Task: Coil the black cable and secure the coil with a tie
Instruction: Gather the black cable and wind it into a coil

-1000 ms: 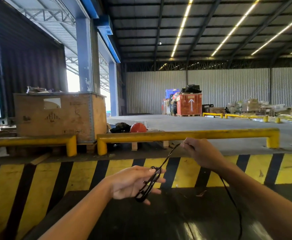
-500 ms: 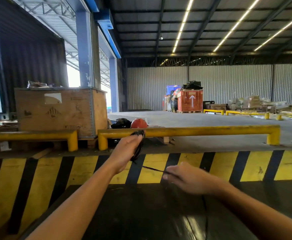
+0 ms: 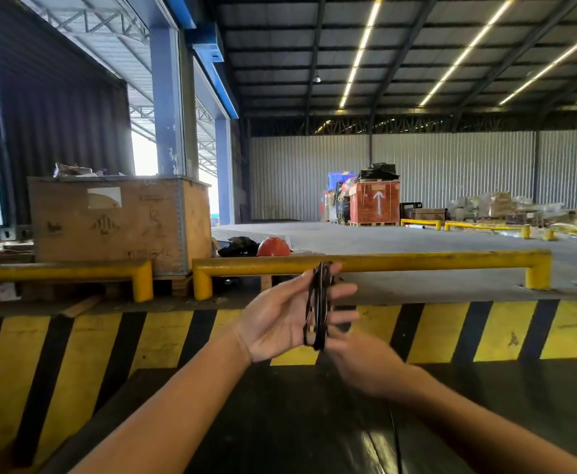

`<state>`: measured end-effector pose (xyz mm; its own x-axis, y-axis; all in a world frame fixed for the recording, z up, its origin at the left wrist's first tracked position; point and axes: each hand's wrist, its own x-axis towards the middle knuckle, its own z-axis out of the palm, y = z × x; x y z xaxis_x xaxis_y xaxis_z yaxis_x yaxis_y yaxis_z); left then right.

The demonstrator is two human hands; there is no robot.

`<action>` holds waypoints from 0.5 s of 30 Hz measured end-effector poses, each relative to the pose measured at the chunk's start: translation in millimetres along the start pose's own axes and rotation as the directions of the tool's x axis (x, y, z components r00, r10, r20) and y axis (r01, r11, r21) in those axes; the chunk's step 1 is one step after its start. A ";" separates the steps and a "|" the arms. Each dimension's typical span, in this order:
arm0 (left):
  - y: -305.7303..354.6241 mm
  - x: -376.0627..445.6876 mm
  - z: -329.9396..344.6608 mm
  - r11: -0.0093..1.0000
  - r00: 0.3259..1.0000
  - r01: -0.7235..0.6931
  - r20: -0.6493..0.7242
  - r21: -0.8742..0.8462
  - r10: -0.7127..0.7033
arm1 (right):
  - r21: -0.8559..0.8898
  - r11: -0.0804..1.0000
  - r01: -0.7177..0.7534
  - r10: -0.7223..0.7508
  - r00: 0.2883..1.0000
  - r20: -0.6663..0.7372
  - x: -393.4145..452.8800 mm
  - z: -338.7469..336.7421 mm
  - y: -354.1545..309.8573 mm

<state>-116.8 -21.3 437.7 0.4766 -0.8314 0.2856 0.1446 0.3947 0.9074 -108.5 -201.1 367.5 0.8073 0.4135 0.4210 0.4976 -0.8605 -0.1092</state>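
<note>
The black cable [image 3: 318, 304] hangs as a narrow upright coil of several loops across the fingers of my left hand [image 3: 280, 319], which is raised palm up in the middle of the view. Just below and to the right, my right hand [image 3: 362, 364] is blurred, with its fingers at the coil's lower end. A loose stretch of the cable's tail [image 3: 396, 439] runs down over the dark surface. No tie shows.
A dark glossy surface [image 3: 280, 422] lies under my arms, bordered by a yellow-and-black striped edge [image 3: 109, 340]. Beyond stand yellow guard rails [image 3: 417, 260], a wooden crate [image 3: 109, 222], an orange helmet [image 3: 273, 247] and stacked goods at the far wall.
My left hand dropped from the rail height and turned palm up with the coil. My right hand swept from the right in under the coil's lower end, adding a loop.
</note>
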 end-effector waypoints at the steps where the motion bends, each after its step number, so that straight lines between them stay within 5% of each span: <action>1: 3.4 3.0 3.2 0.998 0.997 -0.063 -0.043 -0.007 0.063 | 0.005 1.000 0.011 -0.011 0.999 0.048 -3.4 5.1 -8.9; 3: 9.0 7.8 6.3 0.980 0.955 -0.193 -0.221 0.041 0.197 | 0.046 0.998 0.043 -0.047 0.995 0.093 -7.3 1.7 -20.9; 5: 13.1 9.9 1.6 0.941 0.841 -0.284 -0.425 0.182 0.336 | 0.038 0.995 0.088 -0.091 0.993 0.076 -5.4 -10.5 -24.3; 8: 17.5 3.6 -6.8 0.847 0.687 -0.195 -0.548 0.495 0.478 | 0.019 0.996 0.085 -0.086 0.995 0.057 -0.7 -32.2 -14.6; 10: 16.1 -5.1 -16.5 0.671 0.690 0.066 -0.520 0.738 0.504 | -0.006 0.995 0.095 -0.094 0.994 0.059 0.2 -43.1 -2.6; 13: 6.0 -16.9 -34.5 0.262 0.802 0.432 -0.500 0.863 0.327 | 0.000 0.995 0.097 -0.097 0.995 0.035 2.8 -64.0 16.9; 15: -3.4 -23.7 -36.7 0.206 0.831 0.511 -0.540 0.835 0.130 | 0.003 0.997 0.082 -0.082 0.997 -0.010 7.1 -77.7 26.9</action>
<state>-96.7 11.4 416.5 0.8837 -0.4284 0.1887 -0.4507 -0.6697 0.5903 -114.0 -244.4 437.5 0.7606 0.4800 0.4371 0.5632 -0.8228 -0.0766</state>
